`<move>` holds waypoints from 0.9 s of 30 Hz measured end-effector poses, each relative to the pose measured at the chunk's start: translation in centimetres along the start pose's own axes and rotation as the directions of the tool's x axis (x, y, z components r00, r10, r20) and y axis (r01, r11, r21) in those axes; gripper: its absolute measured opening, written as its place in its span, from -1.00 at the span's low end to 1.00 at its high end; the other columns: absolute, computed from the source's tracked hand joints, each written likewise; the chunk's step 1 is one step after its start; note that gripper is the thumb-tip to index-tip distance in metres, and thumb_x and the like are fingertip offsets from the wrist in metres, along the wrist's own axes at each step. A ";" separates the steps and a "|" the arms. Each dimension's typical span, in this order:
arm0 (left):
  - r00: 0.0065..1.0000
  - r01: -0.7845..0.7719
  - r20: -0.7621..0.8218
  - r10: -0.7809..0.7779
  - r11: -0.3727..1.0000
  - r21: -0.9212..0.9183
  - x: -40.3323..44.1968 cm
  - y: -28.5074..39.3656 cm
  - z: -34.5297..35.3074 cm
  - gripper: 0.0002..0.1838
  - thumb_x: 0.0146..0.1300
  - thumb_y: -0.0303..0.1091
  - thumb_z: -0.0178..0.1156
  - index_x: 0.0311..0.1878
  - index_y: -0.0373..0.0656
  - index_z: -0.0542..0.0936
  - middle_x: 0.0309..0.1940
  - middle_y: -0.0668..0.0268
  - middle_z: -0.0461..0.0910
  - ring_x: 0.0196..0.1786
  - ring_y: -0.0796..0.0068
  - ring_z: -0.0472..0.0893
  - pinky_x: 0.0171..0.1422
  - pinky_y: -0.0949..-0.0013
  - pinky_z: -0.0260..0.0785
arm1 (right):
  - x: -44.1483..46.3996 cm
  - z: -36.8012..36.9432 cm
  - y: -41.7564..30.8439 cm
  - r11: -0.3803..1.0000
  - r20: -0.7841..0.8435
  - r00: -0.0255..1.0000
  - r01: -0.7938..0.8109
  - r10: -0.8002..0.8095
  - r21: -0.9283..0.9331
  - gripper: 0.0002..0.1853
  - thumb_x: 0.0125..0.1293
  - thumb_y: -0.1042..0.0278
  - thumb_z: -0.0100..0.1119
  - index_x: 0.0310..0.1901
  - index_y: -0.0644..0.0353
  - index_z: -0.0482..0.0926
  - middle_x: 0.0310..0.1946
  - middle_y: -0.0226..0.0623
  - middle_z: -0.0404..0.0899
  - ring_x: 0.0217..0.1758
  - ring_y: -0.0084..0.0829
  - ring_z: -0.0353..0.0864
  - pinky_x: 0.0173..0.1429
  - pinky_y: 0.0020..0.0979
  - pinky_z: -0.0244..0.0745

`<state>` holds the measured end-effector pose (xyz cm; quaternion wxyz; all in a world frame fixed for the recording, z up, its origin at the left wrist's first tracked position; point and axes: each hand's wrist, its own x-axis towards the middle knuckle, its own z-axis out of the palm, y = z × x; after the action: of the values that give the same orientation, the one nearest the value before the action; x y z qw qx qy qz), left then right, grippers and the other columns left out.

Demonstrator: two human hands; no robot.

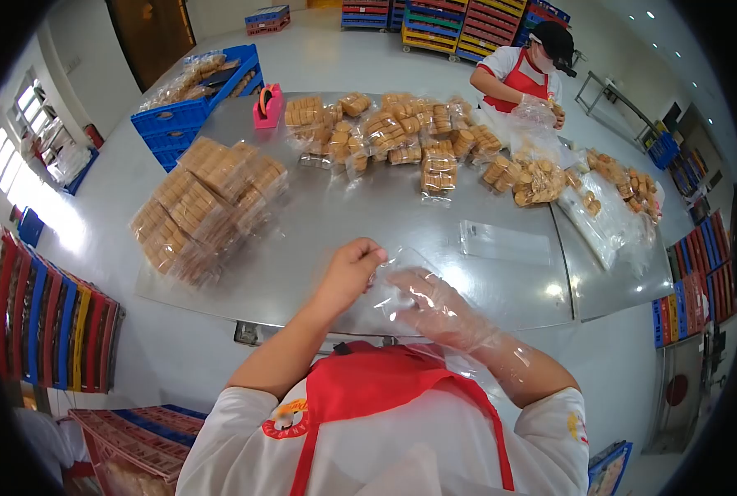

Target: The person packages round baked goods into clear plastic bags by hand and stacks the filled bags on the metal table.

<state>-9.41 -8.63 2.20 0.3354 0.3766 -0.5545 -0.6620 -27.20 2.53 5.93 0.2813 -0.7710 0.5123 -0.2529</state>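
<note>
My left hand [353, 271] is bare and raised above the near edge of the steel table [327, 223]. Its fingers are pinched on the edge of a clear plastic glove [403, 263]. That loose, crinkled plastic covers my right hand [438, 307] and runs down over the wrist and forearm. Inside it, the right hand's fingers are stretched towards my left hand, with nothing visible in them. A flat clear plastic bag [505, 243] lies on the table, right of my hands.
Stacked biscuit packs [207, 202] stand at left; more biscuit packs [393, 132] lie along the back. A pink tape dispenser [267, 107] and blue crate [188, 116] are behind. Plastic bags [608, 219] lie at right. Across the table, a co-worker [527, 78] handles plastic and biscuits.
</note>
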 end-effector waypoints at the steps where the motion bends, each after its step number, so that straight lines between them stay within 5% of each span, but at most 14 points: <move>1: 1.000 -0.007 0.023 0.007 1.000 0.022 0.0 -0.1 0.3 -0.87 0.40 -0.35 0.17 -0.21 -0.22 0.58 -0.55 0.49 0.43 -0.55 0.66 0.38 -0.48 0.52 0.24 | 0.3 -0.4 -1.7 0.997 0.001 0.998 -0.055 0.055 0.048 -0.17 0.09 0.18 0.56 0.39 0.01 0.33 0.33 -0.08 0.23 0.28 -0.13 0.43 0.11 -0.22 0.62; 5: 0.993 -0.080 0.069 0.091 0.985 -0.152 0.0 -0.9 -1.3 -0.83 0.38 -0.40 0.17 -0.02 -0.24 0.56 -0.43 0.47 0.44 -0.39 0.65 0.44 -0.29 0.49 0.34 | 0.9 1.7 2.0 0.994 -0.273 0.959 0.099 -0.079 0.057 -0.28 0.11 0.43 0.51 0.31 0.03 0.40 0.29 -0.14 0.30 0.25 -0.21 0.47 0.06 -0.29 0.64; 6: 0.985 -0.119 0.102 0.139 0.976 -0.182 -0.3 -1.3 -1.6 -0.79 0.38 -0.42 0.16 0.02 -0.24 0.55 -0.38 0.46 0.45 -0.34 0.64 0.45 -0.24 0.48 0.37 | 0.8 1.7 2.7 0.972 -0.160 0.977 -0.107 0.142 0.210 -0.26 0.09 0.50 0.51 0.32 0.03 0.39 0.32 -0.16 0.28 0.30 -0.24 0.43 0.08 -0.32 0.63; 13: 0.990 -0.122 -0.101 0.099 0.961 -0.248 -0.2 -3.5 -2.7 -0.68 0.36 -0.52 0.07 0.16 -0.14 0.50 -0.21 0.42 0.41 -0.21 0.55 0.53 -0.05 0.35 0.52 | 1.2 0.7 -1.1 0.999 -0.155 0.987 -0.043 0.042 0.002 -0.36 0.26 0.54 0.27 0.39 0.11 0.35 0.20 -0.14 0.45 0.25 -0.18 0.50 0.16 -0.27 0.57; 17: 0.958 -0.127 -0.281 0.059 0.965 -0.231 1.4 -5.4 -6.6 -0.69 0.37 -0.53 0.04 0.15 -0.12 0.50 -0.21 0.42 0.40 -0.24 0.52 0.54 -0.16 0.29 0.59 | -1.9 0.0 -0.5 0.923 -0.060 0.956 -0.259 0.287 0.286 -0.62 0.42 0.22 0.17 0.13 0.29 0.60 0.08 0.01 0.60 0.23 -0.07 0.54 0.36 -0.23 0.38; 18: 0.949 -0.123 -0.312 0.049 0.967 -0.224 1.8 -6.0 -7.5 -0.70 0.37 -0.53 0.03 0.14 -0.12 0.50 -0.20 0.42 0.40 -0.25 0.52 0.55 -0.18 0.29 0.60 | -3.2 0.5 -1.4 0.759 -0.172 0.891 -0.242 0.421 0.604 -0.60 0.46 0.11 0.14 -0.04 0.35 0.68 0.00 -0.09 0.68 0.15 -0.23 0.60 0.37 -0.27 0.34; 20: 0.929 -0.100 -0.370 0.023 0.977 -0.191 2.6 -6.9 -8.2 -0.74 0.40 -0.49 0.05 0.11 -0.13 0.51 -0.19 0.41 0.41 -0.25 0.53 0.53 -0.21 0.30 0.59 | -4.7 1.2 0.0 0.689 -0.304 0.895 -0.005 0.326 0.725 -0.55 0.48 0.04 0.11 -0.06 0.36 0.67 -0.03 -0.16 0.67 0.11 -0.34 0.58 0.34 -0.30 0.33; 22: 0.946 -0.078 -0.325 0.007 0.976 -0.205 3.7 -7.3 -7.7 -0.73 0.41 -0.47 0.05 0.15 -0.18 0.49 -0.16 0.37 0.41 -0.25 0.53 0.53 -0.22 0.36 0.57 | -5.3 1.5 0.5 0.655 -0.324 0.866 -0.006 0.382 0.756 -0.52 0.50 -0.01 0.08 -0.07 0.36 0.67 -0.08 -0.20 0.66 0.06 -0.40 0.57 0.31 -0.33 0.34; 24: 0.938 -0.074 -0.347 0.002 0.978 -0.193 5.0 -7.2 -7.1 -0.70 0.42 -0.45 0.05 0.19 -0.19 0.45 -0.15 0.37 0.41 -0.25 0.54 0.52 -0.22 0.41 0.53 | -4.6 1.9 0.4 0.658 -0.240 0.800 -0.238 0.550 0.714 -0.50 0.51 -0.04 0.06 -0.09 0.36 0.66 -0.15 -0.23 0.64 0.00 -0.41 0.56 0.27 -0.35 0.35; 27: 0.889 -0.112 -0.457 0.025 0.980 -0.166 6.9 -7.0 -6.0 -0.65 0.43 -0.40 0.07 0.25 -0.15 0.38 -0.15 0.41 0.41 -0.21 0.57 0.47 -0.18 0.44 0.44 | -2.0 3.3 3.0 0.692 -0.474 0.695 -0.047 0.541 0.720 -0.52 0.51 -0.02 0.07 -0.10 0.35 0.64 -0.18 -0.26 0.61 -0.06 -0.44 0.53 0.22 -0.34 0.39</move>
<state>-7.79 -16.37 -6.19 0.5126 0.4672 -0.4090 -0.5930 -27.56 4.01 1.32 0.3749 -0.3794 0.5785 -0.6171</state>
